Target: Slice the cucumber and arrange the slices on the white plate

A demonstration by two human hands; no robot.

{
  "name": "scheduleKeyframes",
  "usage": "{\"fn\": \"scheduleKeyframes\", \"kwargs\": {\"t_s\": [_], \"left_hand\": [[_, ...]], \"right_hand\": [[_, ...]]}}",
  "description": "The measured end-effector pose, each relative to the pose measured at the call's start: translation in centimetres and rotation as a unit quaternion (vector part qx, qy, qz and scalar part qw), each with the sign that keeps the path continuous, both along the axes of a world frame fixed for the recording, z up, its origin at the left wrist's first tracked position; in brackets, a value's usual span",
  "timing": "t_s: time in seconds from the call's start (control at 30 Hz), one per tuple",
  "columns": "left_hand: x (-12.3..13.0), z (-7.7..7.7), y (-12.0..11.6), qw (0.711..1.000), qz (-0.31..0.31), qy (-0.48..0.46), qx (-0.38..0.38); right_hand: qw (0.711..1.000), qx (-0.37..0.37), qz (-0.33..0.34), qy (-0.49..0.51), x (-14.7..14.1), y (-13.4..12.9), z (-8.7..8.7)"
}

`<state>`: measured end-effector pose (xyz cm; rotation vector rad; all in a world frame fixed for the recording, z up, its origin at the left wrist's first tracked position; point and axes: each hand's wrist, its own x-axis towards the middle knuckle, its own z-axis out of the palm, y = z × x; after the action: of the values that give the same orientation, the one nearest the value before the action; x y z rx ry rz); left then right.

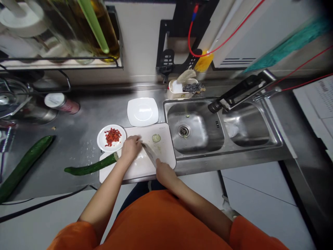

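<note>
My right hand [165, 174] grips the handle of a kitchen knife [149, 155], whose blade slants across the white cutting board [167, 152]. The blade's tip reaches the fingertips of my left hand [131, 148]. Those fingers are curled down at the board, and whatever lies under them is hidden. A thin cucumber slice [156, 138] lies flat to the right of the knife. On the left, a cut cucumber [91, 169] rests with its pale cut end on the board beside my left wrist. Chopped red bits [112, 136] sit on a small white plate [99, 142] behind that wrist.
An empty-looking white square plate [143, 111] stands behind the board. Another cucumber [24, 165] lies far left, near a lidded jar [62, 103]. The double sink [194, 142] with its black faucet [229, 93] adjoins on the right. A sponge holder [179, 93] stands behind it.
</note>
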<state>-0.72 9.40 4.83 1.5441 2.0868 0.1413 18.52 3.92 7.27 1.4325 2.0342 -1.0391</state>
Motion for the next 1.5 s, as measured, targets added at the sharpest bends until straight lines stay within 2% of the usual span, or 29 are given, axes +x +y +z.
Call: {"fn": "scheduleKeyframes", "kwargs": {"t_s": [0.07,0.17,0.3,0.43,0.57,0.73,1.07,1.27,1.5], "left_hand": [[1.6,-0.3,2.1,0.998,-0.042,-0.044,-0.002],[3.6,-0.9,4.8,0.995,-0.051,-0.064,-0.048],[4.9,-1.7,6.1,0.992,-0.055,-0.049,-0.105],[5.2,-2.4,5.7,0.991,-0.048,-0.066,-0.102],[5.1,-2.1,5.1,0.992,-0.054,-0.079,-0.081],[5.0,-1.7,4.7,0.990,-0.021,-0.086,-0.108],[5.2,-2.6,3.8,0.992,0.026,-0.066,-0.101],[6.0,-2.0,3.4,0.992,0.032,-0.093,-0.081],[6.6,-2.2,2.7,0.982,0.089,-0.167,-0.027]], "right_hand": [[1.000,0.008,-0.018,-0.011,-0.1,0.4,0.0],[0.998,0.005,-0.038,-0.041,0.7,0.5,0.5],[0.997,-0.012,-0.051,-0.061,2.4,0.0,1.3],[0.997,-0.017,-0.051,-0.061,3.3,-0.6,1.7],[0.997,-0.015,-0.047,-0.059,3.6,-0.7,1.7],[0.997,-0.019,-0.053,-0.060,4.0,-0.6,1.7],[0.996,-0.006,-0.060,-0.061,5.0,-0.6,1.8],[0.996,-0.009,-0.061,-0.066,5.3,-0.7,1.9],[0.995,-0.022,-0.066,-0.068,5.6,-0.7,1.9]]}}
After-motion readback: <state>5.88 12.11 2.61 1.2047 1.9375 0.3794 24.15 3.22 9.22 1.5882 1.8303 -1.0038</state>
